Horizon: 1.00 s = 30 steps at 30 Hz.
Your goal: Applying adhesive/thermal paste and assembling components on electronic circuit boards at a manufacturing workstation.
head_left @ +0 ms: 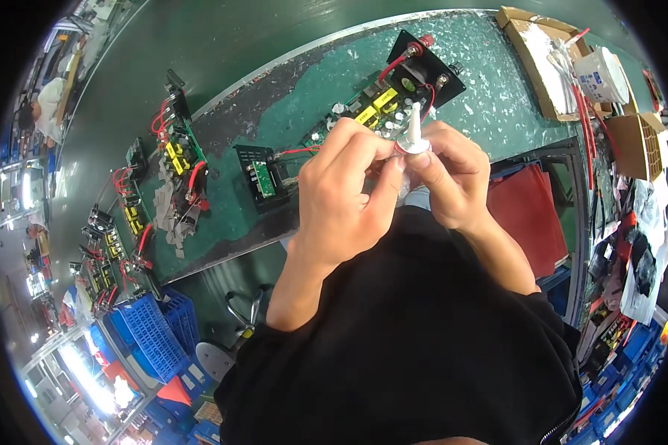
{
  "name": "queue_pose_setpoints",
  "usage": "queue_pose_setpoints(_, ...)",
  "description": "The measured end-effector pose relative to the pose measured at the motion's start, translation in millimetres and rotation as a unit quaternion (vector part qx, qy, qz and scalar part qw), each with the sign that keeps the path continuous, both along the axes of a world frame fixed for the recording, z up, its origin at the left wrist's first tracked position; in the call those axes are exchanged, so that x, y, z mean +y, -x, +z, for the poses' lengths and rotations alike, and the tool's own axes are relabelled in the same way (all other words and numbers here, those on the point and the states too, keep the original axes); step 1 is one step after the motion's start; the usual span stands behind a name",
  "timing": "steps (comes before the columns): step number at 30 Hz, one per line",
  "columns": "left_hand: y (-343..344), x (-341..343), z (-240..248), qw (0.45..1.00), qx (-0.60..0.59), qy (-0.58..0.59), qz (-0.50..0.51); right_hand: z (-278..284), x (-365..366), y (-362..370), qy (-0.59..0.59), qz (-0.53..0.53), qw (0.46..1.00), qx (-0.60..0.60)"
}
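At frame centre, both hands pinched a white nozzle tube (413,137): left hand (343,200), right hand (453,178). Circuit board (364,115) lay just behind, on the green bench (497,104).

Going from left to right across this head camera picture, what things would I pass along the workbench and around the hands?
Blue plastic crates → row of circuit boards with red wires → small black module with a green board → left hand → white nozzle-tipped tube → right hand → red folder → cardboard box → white tape roll.
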<state>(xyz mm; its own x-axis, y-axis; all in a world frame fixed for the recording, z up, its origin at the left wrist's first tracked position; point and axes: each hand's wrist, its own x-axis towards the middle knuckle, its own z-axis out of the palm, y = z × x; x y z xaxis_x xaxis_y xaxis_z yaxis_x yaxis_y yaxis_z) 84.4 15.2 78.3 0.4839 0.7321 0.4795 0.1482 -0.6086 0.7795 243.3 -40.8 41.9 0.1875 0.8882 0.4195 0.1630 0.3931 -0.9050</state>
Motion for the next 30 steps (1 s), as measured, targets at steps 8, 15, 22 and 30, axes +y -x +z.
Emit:
queue_pose_setpoints(8, -4, 2, 1, 1.0, -0.004, 0.012, -0.017, 3, 2, -3, -0.051, -0.033, 0.998, -0.03)
queue_pose_setpoints(15, -19, -4, -19, 0.973, -0.048, 0.226, 0.007, -10, 2, 1, -0.029, -0.129, 0.988, -0.078)
queue_pose_setpoints(22, -62, -9, -26, 0.944, -0.097, 0.306, -0.08, 21, -53, -58, 0.066, -0.2, 0.958, -0.194)
queue_pose_setpoints(30, -99, -24, -20, 0.88, -0.166, 0.425, -0.129, -19, -202, -242, 0.324, -0.623, 0.54, -0.464)
